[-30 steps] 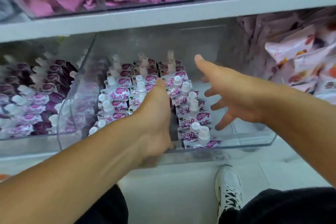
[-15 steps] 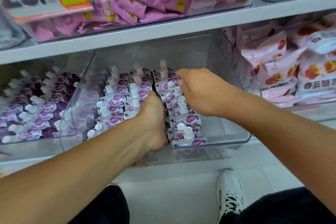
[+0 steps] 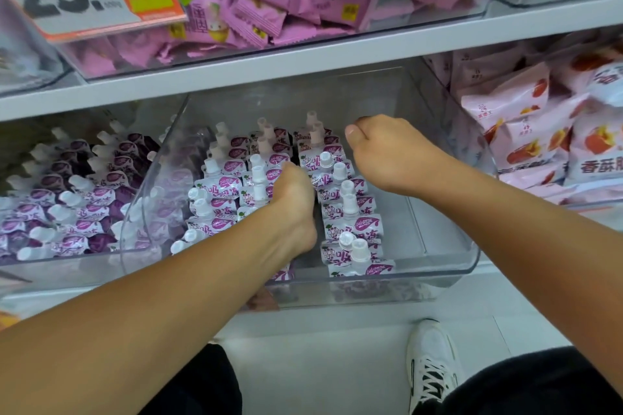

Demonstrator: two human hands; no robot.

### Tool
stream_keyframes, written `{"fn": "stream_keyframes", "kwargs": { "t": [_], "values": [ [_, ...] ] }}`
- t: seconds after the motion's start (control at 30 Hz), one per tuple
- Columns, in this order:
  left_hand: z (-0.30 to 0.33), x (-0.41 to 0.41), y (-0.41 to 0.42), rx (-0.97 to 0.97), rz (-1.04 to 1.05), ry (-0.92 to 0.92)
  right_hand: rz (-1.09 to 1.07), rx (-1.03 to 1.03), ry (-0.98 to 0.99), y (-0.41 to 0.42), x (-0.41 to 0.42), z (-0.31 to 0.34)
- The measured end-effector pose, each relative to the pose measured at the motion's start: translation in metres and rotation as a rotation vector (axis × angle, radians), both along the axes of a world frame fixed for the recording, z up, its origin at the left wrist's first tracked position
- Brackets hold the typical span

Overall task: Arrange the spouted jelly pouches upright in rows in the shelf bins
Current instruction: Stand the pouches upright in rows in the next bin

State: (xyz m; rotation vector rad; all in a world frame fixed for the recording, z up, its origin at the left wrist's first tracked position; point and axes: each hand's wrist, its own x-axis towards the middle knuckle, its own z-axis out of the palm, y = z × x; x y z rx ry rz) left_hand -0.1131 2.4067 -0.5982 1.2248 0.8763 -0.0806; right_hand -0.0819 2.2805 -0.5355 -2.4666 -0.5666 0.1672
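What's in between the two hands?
In the head view, a row of upright jelly pouches stands between the left hand and the right hand.

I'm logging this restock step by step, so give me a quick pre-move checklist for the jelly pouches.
1. Right row of pouches upright, spouts up: ok.
2. Left hand wedged between middle and right rows: ok.
3. Right hand at the right row's back end; grip on a pouch: cannot tell.
4. Bare floor in the clear bin right of the rows: ok.
5. Front pouch leaning toward the bin's front wall: not ok.
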Motion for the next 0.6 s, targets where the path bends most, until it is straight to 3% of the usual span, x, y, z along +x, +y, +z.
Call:
{"fn": "stream_keyframes", "kwargs": {
  "t": [0.6],
  "values": [
    [0.011, 0.038, 0.013, 0.1, 0.029, -0.084, 0.054, -0.068, 0.054, 0.001, -0.002, 0.0]
  ]
}}
